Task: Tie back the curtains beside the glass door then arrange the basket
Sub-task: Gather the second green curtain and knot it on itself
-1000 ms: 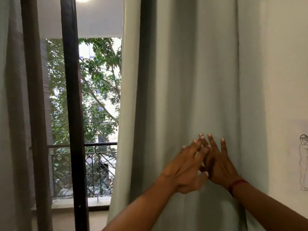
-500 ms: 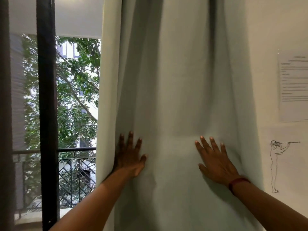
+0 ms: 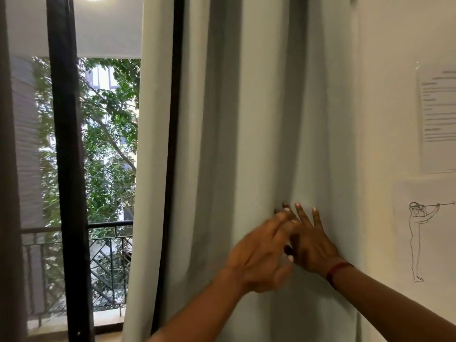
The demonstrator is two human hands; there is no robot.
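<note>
- The pale grey-green fabric curtain hangs in loose folds just right of the dark-framed glass door, against the white wall. No tie-back and no basket are in view.
- The right hand lies flat on the cloth with fingers spread. It pins the folds rather than gripping them, so the bundle may slide apart if the pressure eases.
- The left hand is blurred, with fingers stretched out and holding nothing I can make out. It overlaps the thumb side of the right hand. Such a shallow sweep may gather only the near folds and leave the edge by the door hanging free.
- Bunching the cloth towards the wall could brush the printed paper sheet on the right, though that sheet is well apart.
</note>
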